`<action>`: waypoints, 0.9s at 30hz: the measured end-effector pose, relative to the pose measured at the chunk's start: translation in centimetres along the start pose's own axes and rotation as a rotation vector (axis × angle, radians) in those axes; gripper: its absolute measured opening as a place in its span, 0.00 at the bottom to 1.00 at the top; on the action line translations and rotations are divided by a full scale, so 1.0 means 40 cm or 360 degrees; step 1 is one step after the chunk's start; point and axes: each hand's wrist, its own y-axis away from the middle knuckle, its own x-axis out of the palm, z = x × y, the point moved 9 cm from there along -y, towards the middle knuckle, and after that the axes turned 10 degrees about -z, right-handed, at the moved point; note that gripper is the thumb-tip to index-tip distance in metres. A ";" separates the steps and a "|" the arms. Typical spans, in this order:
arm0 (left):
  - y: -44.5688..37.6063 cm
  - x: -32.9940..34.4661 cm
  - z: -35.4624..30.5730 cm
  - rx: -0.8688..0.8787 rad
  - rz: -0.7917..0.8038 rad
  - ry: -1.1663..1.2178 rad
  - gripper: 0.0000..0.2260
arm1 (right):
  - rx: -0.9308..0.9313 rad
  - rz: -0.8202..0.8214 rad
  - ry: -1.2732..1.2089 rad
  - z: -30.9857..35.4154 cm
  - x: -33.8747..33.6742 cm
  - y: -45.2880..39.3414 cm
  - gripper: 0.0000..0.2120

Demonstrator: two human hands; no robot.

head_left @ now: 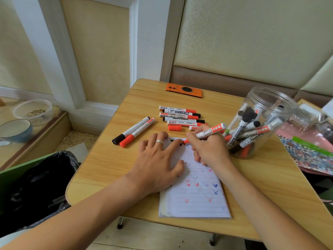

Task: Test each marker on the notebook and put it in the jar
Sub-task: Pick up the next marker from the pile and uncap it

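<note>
A lined notebook [196, 197] lies open on the wooden table [111, 170], its page dotted with red and blue check marks. My left hand [158, 159] rests flat on the page's upper left, fingers spread. My right hand [207, 147] grips an uncapped red marker [211, 131], with its tip on the top of the page. Its red cap [174, 127] lies just beyond the notebook. A clear plastic jar [261, 123] on the right holds several markers. Several capped markers [180, 116] lie in a pile behind the notebook, and two more markers [134, 131] lie to the left.
An orange phone [183, 90] lies at the table's far edge. A black-lined bin [39, 181] stands left of the table. Patterned paper and a pink bag [306, 147] crowd the right side. Two bowls [23, 120] sit on a low ledge at far left.
</note>
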 end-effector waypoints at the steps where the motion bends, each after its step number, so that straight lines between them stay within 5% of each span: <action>1: 0.001 -0.001 0.000 -0.0002 -0.0006 0.0007 0.31 | 0.0008 0.0008 0.0014 -0.002 0.002 0.000 0.09; 27: -0.016 -0.021 0.008 -0.0045 -0.0067 0.0117 0.31 | 0.0044 0.0054 0.0018 0.006 0.000 0.015 0.09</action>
